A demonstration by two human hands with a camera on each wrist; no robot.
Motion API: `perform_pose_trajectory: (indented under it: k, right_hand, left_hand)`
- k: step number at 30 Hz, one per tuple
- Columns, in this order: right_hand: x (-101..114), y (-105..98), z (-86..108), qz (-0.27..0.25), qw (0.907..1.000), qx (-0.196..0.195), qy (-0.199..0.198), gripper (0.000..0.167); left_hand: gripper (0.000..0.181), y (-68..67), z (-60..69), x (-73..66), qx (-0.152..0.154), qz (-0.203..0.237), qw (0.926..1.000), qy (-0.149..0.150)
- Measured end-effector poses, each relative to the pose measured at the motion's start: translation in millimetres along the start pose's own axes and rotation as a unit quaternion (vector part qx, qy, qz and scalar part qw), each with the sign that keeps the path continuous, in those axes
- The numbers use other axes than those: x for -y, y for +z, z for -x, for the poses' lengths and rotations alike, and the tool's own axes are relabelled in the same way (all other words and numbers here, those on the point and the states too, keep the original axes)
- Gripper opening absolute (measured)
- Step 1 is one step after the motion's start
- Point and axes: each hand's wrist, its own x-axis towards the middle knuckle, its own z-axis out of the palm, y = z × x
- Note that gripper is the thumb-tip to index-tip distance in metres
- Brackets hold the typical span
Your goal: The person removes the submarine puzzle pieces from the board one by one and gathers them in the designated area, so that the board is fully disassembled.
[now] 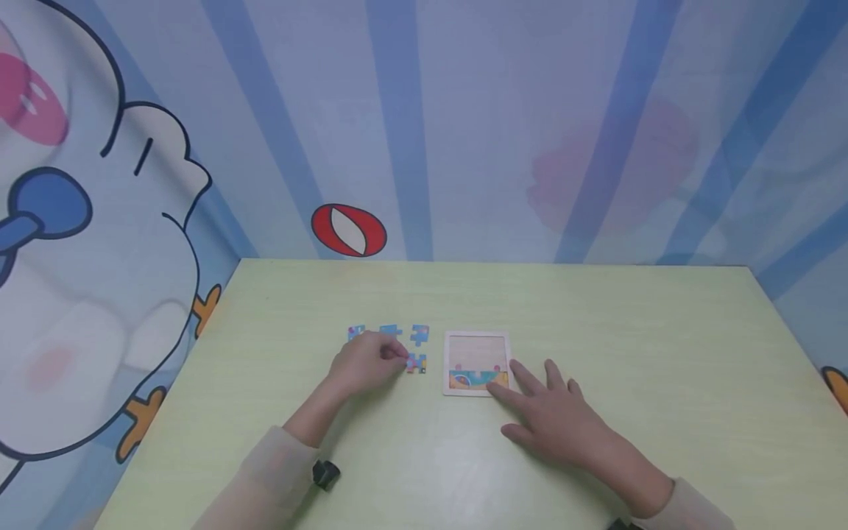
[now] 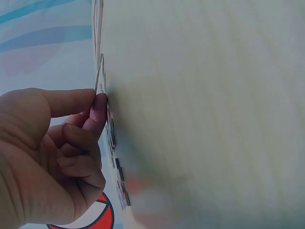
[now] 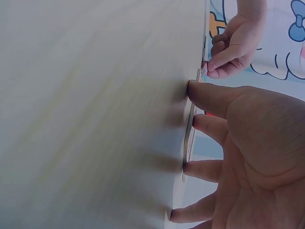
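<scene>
My left hand (image 1: 371, 362) pinches a small colourful jigsaw piece (image 1: 416, 364) between thumb and index finger. In the left wrist view the piece (image 2: 100, 74) appears edge-on and tilted at the fingertips. Other pieces lie just beyond that hand: a blue one (image 1: 420, 334), another blue one (image 1: 390, 329) and one partly hidden by the hand (image 1: 356, 331). To their right is a square puzzle tray (image 1: 447, 361) with a white rim; joined pieces (image 1: 464, 380) fill its near part. My right hand (image 1: 563, 423) has its fingers spread, with the index fingertip over the tray's near right part.
The pale yellow-green table (image 1: 629, 316) carries the puzzle. Behind it stands a wall (image 1: 477, 132) with blue stripes and cartoon prints. A dark wrist device (image 1: 325, 475) sits by the left sleeve.
</scene>
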Motion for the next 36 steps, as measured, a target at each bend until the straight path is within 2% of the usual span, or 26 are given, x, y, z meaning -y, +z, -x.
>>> perform_pose_trajectory:
  k: [5,14,21,26,36]
  right_hand:
    - [0.1,-0.9,0.4,-0.003,1.0,0.0,0.0,0.058]
    - [0.6,0.1,-0.4,0.002,1.0,0.0,-0.001,0.059]
    - [1.1,-0.2,-1.0,0.002,1.0,-0.002,0.002,0.058]
    - [2.4,0.5,-3.6,-0.007,0.9999,-0.007,0.003,0.058]
    - [5.0,4.1,-13.1,-0.009,0.9999,0.0,0.008,0.058]
  left_hand:
    - [0.004,0.5,-1.0,0.2,0.004,-0.006,1.0,-0.002]
    - [0.004,0.0,-1.4,1.5,-0.012,-0.015,0.9998,0.011]
    - [0.007,3.9,-0.8,-9.3,-0.02,-0.007,0.9992,0.035]
    - [0.009,9.5,-0.4,-22.3,-0.01,-0.001,0.9986,0.052]
    - [0.02,29.3,-1.1,-38.9,0.04,-0.01,0.9965,0.073]
